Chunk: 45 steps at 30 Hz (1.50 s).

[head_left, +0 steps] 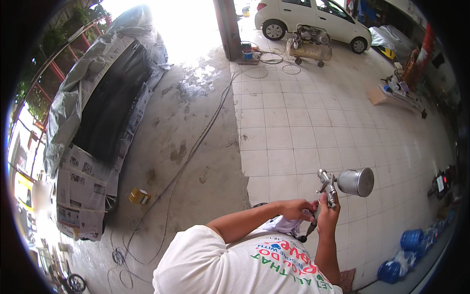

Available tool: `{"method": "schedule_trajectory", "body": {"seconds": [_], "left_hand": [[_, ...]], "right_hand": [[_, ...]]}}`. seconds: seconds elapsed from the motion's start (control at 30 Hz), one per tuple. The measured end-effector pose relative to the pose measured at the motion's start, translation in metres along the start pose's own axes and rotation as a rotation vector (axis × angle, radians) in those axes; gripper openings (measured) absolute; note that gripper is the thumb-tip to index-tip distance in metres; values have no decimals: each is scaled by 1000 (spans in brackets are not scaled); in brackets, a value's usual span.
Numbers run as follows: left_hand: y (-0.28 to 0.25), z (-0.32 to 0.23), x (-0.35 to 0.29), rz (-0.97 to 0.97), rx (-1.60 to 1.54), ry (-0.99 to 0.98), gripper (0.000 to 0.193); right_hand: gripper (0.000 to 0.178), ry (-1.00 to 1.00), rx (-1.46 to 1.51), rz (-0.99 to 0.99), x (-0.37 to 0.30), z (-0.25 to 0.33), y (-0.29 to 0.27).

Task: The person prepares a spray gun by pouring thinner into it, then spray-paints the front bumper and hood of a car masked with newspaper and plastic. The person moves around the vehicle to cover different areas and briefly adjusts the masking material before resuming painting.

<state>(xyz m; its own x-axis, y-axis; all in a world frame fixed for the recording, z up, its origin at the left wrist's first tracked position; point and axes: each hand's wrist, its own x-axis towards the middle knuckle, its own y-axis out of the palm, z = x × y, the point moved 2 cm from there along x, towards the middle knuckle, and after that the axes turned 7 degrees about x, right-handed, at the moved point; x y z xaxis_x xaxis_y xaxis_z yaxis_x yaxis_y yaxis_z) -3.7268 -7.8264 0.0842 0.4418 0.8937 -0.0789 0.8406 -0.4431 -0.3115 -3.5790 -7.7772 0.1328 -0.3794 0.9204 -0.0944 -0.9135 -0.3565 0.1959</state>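
Observation:
In front of my chest, my right hand [327,216] is wrapped round the handle of a metal spray gun [329,185]. A silver paint cup [356,182] is joined to the gun and sticks out to the right. My left hand [297,209] is closed close beside the gun's lower handle; what its fingers hold is hidden. Below that hand hangs a whitish cloth [288,225], but I cannot tell whether the fingers grip it. A dark fitting or hose end [303,238] shows under the handle.
At left stands a car masked with newspaper and grey sheeting [83,191], its dark panel [110,103] exposed. Hoses [196,144] cross the concrete near a yellow box [139,196]. Farther off are an air compressor [309,48], a white car [313,19] and a post [227,29]. Blue water jugs [411,240] lie right.

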Motion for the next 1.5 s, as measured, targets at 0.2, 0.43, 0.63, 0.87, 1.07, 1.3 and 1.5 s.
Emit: {"method": "schedule_trajectory", "body": {"seconds": [0.2, 0.43, 0.63, 0.87, 1.07, 1.3, 1.5], "left_hand": [[-83, 31, 152, -193, -304, -43, 29], [-176, 85, 402, -65, -176, 15, 26], [-231, 95, 634, 201, -131, 185, 20], [-248, 118, 897, 323, -50, 183, 20], [-286, 68, 1083, 146, 30, -1, 31], [-322, 79, 1267, 146, -41, -164, 31], [-363, 84, 1451, 114, -137, -179, 26]], "right_hand": [[29, 21, 108, -43, 189, 41, -36], [29, 135, 91, -170, 420, 31, -165], [30, 182, 144, -378, 580, 64, -289], [28, 192, 263, -560, 754, 77, -463], [27, 99, 181, -431, 918, 170, -597], [27, 47, 194, -408, 1085, 241, -725], [28, 98, 139, -349, 1212, 256, -808]]}}
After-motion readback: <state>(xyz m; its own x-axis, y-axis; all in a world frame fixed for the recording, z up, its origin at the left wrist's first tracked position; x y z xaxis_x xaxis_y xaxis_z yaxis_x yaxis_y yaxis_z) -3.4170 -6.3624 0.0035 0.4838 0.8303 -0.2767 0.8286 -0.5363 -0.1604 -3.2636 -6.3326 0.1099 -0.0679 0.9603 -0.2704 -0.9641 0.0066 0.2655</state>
